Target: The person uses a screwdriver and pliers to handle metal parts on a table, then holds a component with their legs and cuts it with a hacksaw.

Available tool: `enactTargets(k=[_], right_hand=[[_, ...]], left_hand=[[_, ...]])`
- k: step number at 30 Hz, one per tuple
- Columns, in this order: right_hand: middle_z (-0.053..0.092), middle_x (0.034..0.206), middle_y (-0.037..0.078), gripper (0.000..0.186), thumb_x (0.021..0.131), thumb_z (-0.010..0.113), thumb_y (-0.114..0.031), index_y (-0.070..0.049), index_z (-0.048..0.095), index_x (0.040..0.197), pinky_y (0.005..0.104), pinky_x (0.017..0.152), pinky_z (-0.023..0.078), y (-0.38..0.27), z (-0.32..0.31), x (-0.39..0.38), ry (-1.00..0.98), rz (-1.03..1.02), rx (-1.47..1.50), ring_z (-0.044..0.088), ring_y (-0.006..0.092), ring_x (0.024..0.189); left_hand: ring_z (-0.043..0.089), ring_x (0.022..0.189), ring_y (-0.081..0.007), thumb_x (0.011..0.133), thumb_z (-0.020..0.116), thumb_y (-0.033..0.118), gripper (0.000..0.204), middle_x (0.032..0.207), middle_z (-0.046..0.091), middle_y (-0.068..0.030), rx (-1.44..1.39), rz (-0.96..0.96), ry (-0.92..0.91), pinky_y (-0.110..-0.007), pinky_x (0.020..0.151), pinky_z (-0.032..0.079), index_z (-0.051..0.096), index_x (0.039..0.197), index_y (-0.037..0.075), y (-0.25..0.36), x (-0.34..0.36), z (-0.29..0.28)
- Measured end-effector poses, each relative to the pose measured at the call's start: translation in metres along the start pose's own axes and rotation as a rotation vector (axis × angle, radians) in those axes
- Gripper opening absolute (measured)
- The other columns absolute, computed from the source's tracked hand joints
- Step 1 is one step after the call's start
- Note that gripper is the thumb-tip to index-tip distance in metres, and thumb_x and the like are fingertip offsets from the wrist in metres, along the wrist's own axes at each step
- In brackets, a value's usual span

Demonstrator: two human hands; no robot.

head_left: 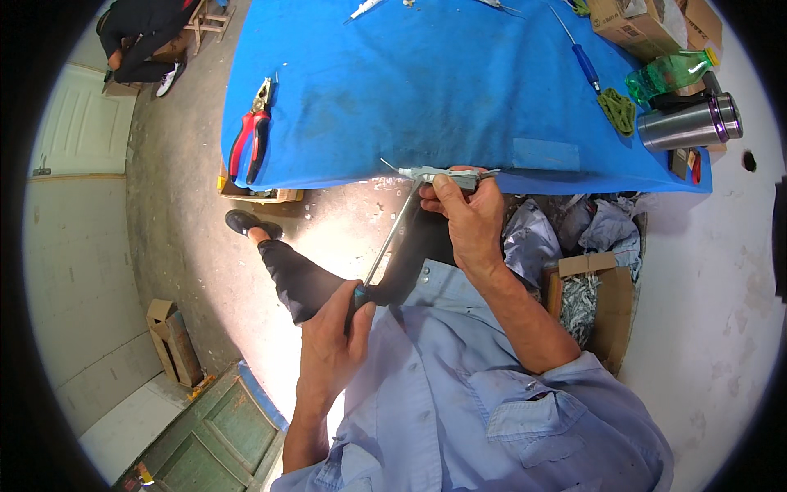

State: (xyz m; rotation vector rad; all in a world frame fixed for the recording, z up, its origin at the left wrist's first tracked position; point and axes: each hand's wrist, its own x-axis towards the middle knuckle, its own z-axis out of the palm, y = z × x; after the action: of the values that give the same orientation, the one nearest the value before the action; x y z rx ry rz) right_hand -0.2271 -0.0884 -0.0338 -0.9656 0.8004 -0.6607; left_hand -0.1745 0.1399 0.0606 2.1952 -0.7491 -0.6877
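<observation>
My left hand (334, 328) is closed round the dark handle of a long-shafted screwdriver (391, 235), low in front of my shirt. Its steel shaft slants up and to the right. The tip meets the underside of a slim grey-white piece (416, 174) with a thin metal prong at each end; its exact kind I cannot make out. Gripping that piece between thumb and fingers is my right hand (471, 215), just at the near edge of the blue-covered table (393, 90). The fingers hide part of the piece.
Red-handled pliers (250, 135) lie at the table's left. On the right are a blue screwdriver (587, 67), a green cloth (616, 112), a green bottle (668, 75) and a steel flask (684, 123). A carton of metal pieces (580, 307) stands below. Another person (143, 37) sits far left.
</observation>
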Motion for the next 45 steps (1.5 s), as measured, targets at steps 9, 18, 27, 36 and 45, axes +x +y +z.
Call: enactTargets(k=[9, 18, 27, 36, 45], right_hand=[[0.074, 0.1, 0.016, 0.025, 0.104, 0.071, -0.007, 0.004, 0.053, 0.118, 0.0318, 0.073, 0.064, 0.001, 0.002, -0.001, -0.005, -0.04, 0.005, 0.076, 0.0191, 0.084], [0.073, 0.1, 0.016, 0.026, 0.104, 0.071, -0.007, 0.004, 0.052, 0.119, 0.0312, 0.075, 0.063, 0.008, -0.004, 0.0, -0.03, -0.088, -0.045, 0.075, 0.0176, 0.083], [0.072, 0.103, 0.014, 0.028, 0.104, 0.071, -0.008, 0.004, 0.053, 0.121, 0.031, 0.078, 0.063, 0.003, -0.004, -0.003, -0.063, -0.155, -0.165, 0.075, 0.0167, 0.085], [0.072, 0.101, 0.014, 0.027, 0.102, 0.071, -0.005, 0.004, 0.054, 0.12, 0.0309, 0.077, 0.062, 0.004, 0.0, -0.004, -0.006, -0.168, -0.155, 0.075, 0.0168, 0.086], [0.071, 0.099, 0.012, 0.027, 0.101, 0.074, -0.006, 0.005, 0.055, 0.117, 0.03, 0.076, 0.06, -0.005, 0.006, -0.007, 0.022, -0.104, -0.155, 0.074, 0.0155, 0.087]], left_hand=[[0.07, 0.067, -0.0262, 0.104, 0.071, 0.012, 0.03, 0.083, 0.071, -0.0167, 0.081, 0.107, 0.071, -0.035, 0.063, 0.053, 0.067, 0.131, 0.0, -0.005, 0.004, 0.011], [0.068, 0.069, -0.0357, 0.103, 0.071, 0.012, 0.027, 0.087, 0.068, -0.02, 0.146, 0.047, -0.029, -0.042, 0.063, 0.052, 0.066, 0.127, 0.001, 0.01, 0.009, -0.002], [0.064, 0.062, -0.0086, 0.112, 0.061, 0.039, 0.045, 0.075, 0.07, -0.0052, -0.106, -0.063, -0.339, -0.027, 0.055, 0.049, 0.071, 0.129, -0.001, -0.015, 0.047, -0.067], [0.076, 0.078, -0.0318, 0.098, 0.078, 0.02, 0.037, 0.093, 0.075, -0.0188, 0.39, 0.193, -0.069, -0.04, 0.07, 0.059, 0.068, 0.128, 0.001, 0.03, 0.049, -0.071], [0.076, 0.085, -0.0383, 0.096, 0.077, 0.009, 0.034, 0.103, 0.073, -0.0194, 0.404, 0.13, 0.0, -0.045, 0.073, 0.059, 0.065, 0.127, 0.005, 0.04, 0.017, -0.033]])
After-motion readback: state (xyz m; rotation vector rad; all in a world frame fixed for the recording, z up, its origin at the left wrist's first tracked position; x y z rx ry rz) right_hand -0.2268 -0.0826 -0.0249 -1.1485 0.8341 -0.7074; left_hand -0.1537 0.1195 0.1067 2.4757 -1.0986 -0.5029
